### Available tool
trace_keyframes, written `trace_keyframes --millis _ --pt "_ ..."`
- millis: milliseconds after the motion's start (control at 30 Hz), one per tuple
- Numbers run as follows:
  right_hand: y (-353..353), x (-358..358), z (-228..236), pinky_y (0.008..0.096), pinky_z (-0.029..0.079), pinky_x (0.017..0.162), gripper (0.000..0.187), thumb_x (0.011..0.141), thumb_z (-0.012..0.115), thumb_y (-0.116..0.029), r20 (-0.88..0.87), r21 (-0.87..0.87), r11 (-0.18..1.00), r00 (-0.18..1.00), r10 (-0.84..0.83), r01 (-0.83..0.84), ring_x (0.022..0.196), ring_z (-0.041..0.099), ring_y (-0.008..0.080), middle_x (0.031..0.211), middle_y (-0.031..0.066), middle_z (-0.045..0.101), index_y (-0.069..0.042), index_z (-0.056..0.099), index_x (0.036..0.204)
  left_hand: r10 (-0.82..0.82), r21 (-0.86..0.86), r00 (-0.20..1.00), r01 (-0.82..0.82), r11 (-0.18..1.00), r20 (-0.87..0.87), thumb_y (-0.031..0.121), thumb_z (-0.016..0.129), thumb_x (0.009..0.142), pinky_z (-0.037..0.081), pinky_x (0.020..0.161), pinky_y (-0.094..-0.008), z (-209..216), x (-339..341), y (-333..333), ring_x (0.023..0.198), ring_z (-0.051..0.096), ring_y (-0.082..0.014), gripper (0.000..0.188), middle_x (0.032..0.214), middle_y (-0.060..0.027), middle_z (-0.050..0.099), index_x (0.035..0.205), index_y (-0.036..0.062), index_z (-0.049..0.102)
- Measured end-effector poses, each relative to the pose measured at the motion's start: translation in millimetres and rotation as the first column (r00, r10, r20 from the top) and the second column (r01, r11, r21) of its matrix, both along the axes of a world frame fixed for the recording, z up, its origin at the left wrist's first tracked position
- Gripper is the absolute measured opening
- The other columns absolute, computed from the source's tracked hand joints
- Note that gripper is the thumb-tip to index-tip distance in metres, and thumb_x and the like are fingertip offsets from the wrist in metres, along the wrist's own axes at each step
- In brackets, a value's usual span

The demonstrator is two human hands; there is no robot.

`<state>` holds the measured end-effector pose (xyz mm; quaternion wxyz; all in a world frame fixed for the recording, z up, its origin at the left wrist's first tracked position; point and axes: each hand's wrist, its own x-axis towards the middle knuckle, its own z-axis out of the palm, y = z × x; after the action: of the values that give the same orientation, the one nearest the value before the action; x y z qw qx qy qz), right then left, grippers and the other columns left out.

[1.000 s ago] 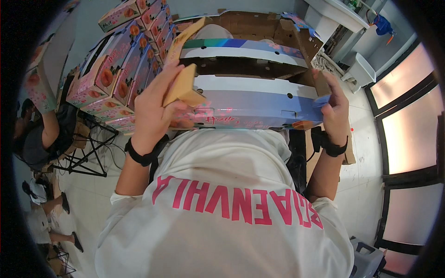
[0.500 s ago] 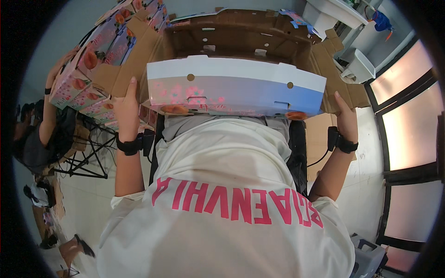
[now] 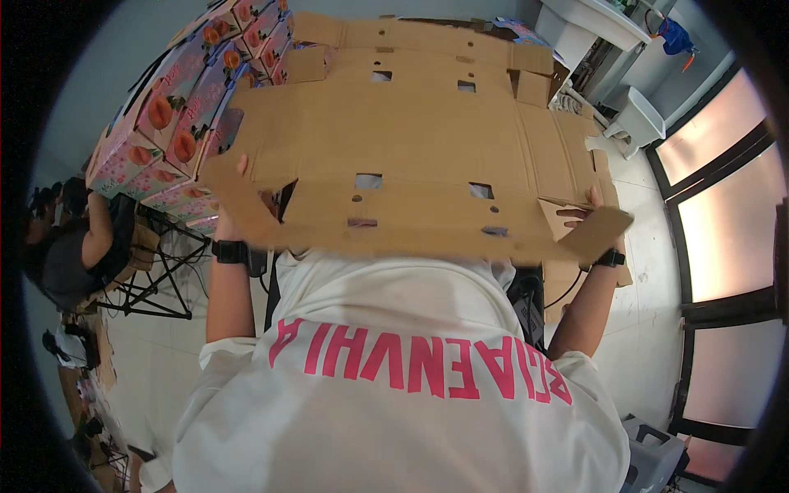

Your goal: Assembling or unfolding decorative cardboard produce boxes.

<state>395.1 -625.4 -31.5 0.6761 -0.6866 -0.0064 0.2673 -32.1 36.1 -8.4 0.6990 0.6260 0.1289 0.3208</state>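
Observation:
A cardboard box [image 3: 403,123] lies opened out in front of me, brown inner face up, with slots and small round holes. Its near wall is folded down toward my lap. At its left end my left hand [image 3: 224,222] grips the edge, thumb showing above a corner flap that covers most of the fingers. My right hand [image 3: 580,215] is on the right end, its fingers visible in the gap beside a tilted, slightly blurred corner flap [image 3: 604,230]. Each wrist wears a black band.
Printed pink and blue fruit boxes [image 3: 177,123] are stacked at left. Another person [image 3: 78,234] sits beyond them by a black metal stand [image 3: 156,279]. A white sink [image 3: 596,29] and a white bin [image 3: 639,119] stand at far right, near frosted windows [image 3: 723,222].
The box's near wall, upright with its printed side toward me before, has swung down flat. The brown inside now faces up, and both hands have come lower and nearer.

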Motion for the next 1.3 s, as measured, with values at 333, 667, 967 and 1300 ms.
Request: trace_keyframes --millis 333,667,967,1300 --pt "9 -20 54 0.0462 0.048 0.117 0.089 0.089 0.090 -0.042 0.835 -0.237 0.257 0.061 0.547 0.937 0.142 0.057 0.0421 0.166 0.0227 0.048 -0.004 0.051 0.159 -0.193 -0.567 0.981 0.173 0.805 0.025 0.026 0.069 0.106 0.055 0.114 -0.0496 32 24 -53 0.126 0.070 -0.0317 0.044 0.139 -0.0129 0.070 0.143 0.0055 0.058" --pt "58 69 14 0.0440 0.059 0.097 0.085 0.090 0.078 -0.071 0.516 -0.759 0.607 0.787 0.338 0.236 0.112 0.076 0.0351 0.118 0.0195 0.079 -0.002 0.071 0.139 -0.123 -0.500 0.991 0.132 0.856 0.052 0.027 0.070 0.106 0.056 0.110 -0.0472 12 19 -45 0.122 0.071 -0.0285 0.041 0.134 -0.0124 0.073 0.140 0.0055 0.063" --pt "22 54 -5 0.0292 0.055 0.077 0.036 0.105 0.077 -0.030 0.280 0.145 0.970 0.933 -0.227 0.193 0.090 0.069 0.0123 0.105 0.0029 0.076 0.003 0.075 0.119 -0.204 -0.415 0.964 0.258 0.873 0.171 0.040 0.053 0.114 0.058 0.106 -0.0457 25 14 -45 0.131 0.067 -0.0344 0.059 0.157 -0.0170 0.058 0.160 0.0027 0.048" --pt "-88 -5 -89 0.0437 0.057 0.100 0.042 0.109 0.069 -0.024 0.345 0.351 0.563 0.456 -0.821 0.748 0.116 0.070 0.0321 0.134 0.0237 0.069 0.011 0.060 0.130 -0.373 -0.431 0.928 0.338 0.836 0.004 0.042 0.047 0.117 0.060 0.097 -0.0368 30 31 -46 0.110 0.071 -0.0232 0.063 0.151 -0.0178 0.063 0.164 0.0007 0.042"
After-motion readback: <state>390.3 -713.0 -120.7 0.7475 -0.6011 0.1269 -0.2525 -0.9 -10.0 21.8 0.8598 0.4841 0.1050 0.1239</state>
